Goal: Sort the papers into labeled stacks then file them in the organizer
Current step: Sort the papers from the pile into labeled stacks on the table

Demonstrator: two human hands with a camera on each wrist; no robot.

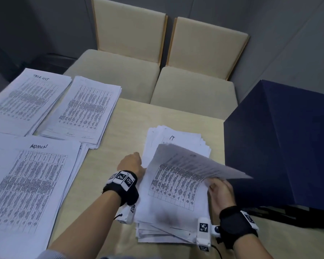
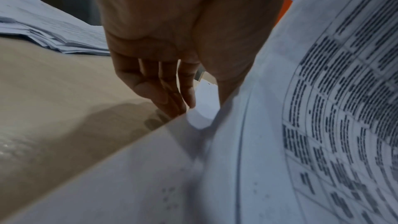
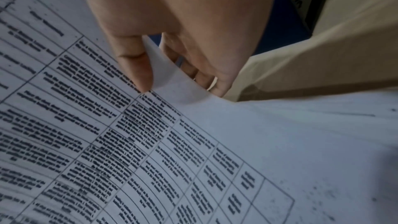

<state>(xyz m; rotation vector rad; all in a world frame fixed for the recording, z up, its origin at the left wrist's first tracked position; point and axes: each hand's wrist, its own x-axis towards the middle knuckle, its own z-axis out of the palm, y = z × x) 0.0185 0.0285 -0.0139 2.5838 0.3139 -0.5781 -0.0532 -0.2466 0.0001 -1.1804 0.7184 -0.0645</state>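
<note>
With the right hand (image 1: 220, 193) pinching the lifted sheet (image 1: 196, 163), peel it slowly while the left hand (image 1: 132, 163), seemingly flat-fingered, steadies the unsorted pile (image 1: 168, 221).

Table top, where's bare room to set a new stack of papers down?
Bare wood shows on the light wooden table between the unlabeled white paper stack and the white stack marked IT, up to the far edge. A narrower strip runs beside the left hand. The left side is crowded: stacks marked ADMIN and TASK LIST. The dark blue box fills the right.
</note>
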